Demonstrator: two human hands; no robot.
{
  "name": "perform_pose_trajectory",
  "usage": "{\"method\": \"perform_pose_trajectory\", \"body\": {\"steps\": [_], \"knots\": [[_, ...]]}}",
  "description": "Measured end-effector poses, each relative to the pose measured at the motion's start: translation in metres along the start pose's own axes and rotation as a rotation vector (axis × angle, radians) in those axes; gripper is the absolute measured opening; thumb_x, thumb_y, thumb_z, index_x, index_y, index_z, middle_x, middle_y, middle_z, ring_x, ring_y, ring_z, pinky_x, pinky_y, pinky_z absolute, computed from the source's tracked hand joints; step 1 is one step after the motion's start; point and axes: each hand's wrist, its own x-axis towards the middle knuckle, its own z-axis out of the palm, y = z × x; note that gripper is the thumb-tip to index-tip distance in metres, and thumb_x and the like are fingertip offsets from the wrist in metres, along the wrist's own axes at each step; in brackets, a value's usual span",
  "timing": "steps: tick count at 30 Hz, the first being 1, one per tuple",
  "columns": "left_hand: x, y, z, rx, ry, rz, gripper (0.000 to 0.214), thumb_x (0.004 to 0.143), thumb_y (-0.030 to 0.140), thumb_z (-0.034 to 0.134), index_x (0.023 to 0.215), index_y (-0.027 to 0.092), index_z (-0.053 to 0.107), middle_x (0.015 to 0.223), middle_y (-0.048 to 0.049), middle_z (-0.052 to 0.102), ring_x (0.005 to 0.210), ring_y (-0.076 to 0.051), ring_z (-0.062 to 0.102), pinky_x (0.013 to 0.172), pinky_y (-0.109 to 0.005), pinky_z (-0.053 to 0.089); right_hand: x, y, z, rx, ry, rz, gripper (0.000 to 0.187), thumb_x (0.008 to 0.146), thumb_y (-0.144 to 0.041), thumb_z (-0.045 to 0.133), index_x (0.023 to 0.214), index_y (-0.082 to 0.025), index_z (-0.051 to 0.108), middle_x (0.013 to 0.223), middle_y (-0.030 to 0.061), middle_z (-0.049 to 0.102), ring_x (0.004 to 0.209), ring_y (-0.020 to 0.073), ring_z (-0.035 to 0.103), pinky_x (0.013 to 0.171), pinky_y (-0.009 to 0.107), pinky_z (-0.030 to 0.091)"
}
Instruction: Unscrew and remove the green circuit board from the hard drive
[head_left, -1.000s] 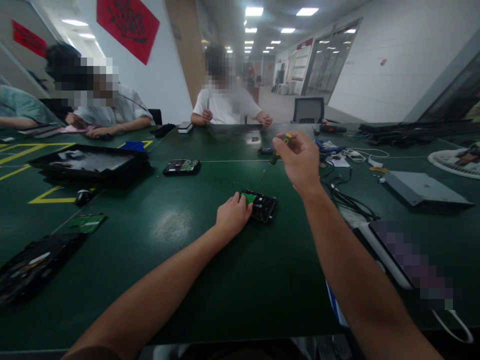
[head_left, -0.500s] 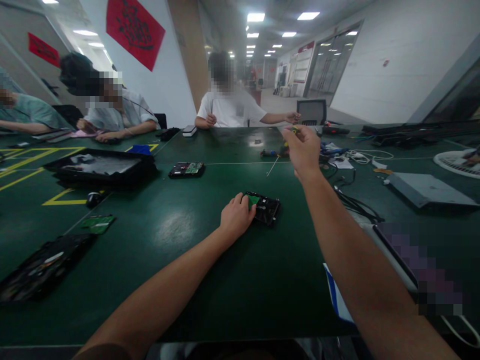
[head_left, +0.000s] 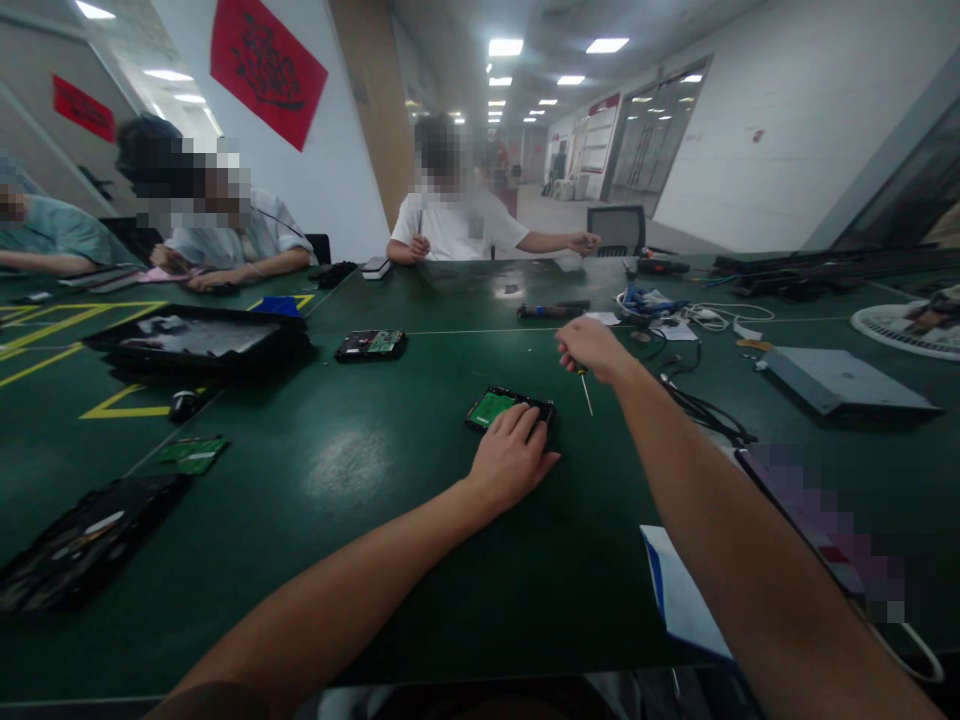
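My left hand (head_left: 512, 452) lies over the right part of a hard drive (head_left: 474, 411) on the table, with fingers spread and thumb out to the right. Left of those fingers the drive's green circuit board (head_left: 491, 405) shows. Up and to the right, above the table, my right hand (head_left: 590, 348) is closed round a screwdriver (head_left: 587, 393). Its thin shaft points downward, apart from the drive; most of the handle is hidden in the fist, with a little yellow showing.
Another drive (head_left: 371, 345) lies further back. At left are a black tray (head_left: 195, 335), a loose circuit board (head_left: 193, 454) and an opened black device (head_left: 86, 535). Cables (head_left: 705, 405), a grey metal box (head_left: 844, 380) and a white-blue packet (head_left: 679, 590) lie right. Co-workers sit opposite.
My left hand has shifted from the drive's left side to its right part, uncovering the green board. My right hand has come down and nearer with the screwdriver, whose shaft now points down to the right.
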Motion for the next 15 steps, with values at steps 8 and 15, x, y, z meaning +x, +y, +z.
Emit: {"method": "perform_pose_trajectory", "body": {"steps": [8,15], "knots": [[0.002,-0.003,0.006,-0.066,-0.072,0.068,0.026,0.101,0.029,0.053,0.118,0.020,0.070,0.133,-0.0082,0.065,0.126,-0.027,0.054,0.107,-0.045,0.043,-0.032,0.070,0.027,-0.168,-0.047,0.044,0.015,0.090,-0.023,0.058,0.095,-0.018,0.071,0.063,0.0019,0.068,0.055,0.0168,0.066,0.054,0.026,0.051],[-0.024,-0.025,-0.008,-0.037,-0.085,0.058,0.031,0.095,0.013,0.053,0.121,0.020,0.069,0.135,-0.0097,0.065,0.128,-0.026,0.054,0.108,-0.045,0.043,-0.037,0.083,0.026,-0.333,-0.002,-0.128,0.014,0.088,-0.032,0.064,0.088,-0.023,0.075,0.101,0.0056,0.076,0.096,0.0225,0.067,0.088,0.033,0.048]]}}
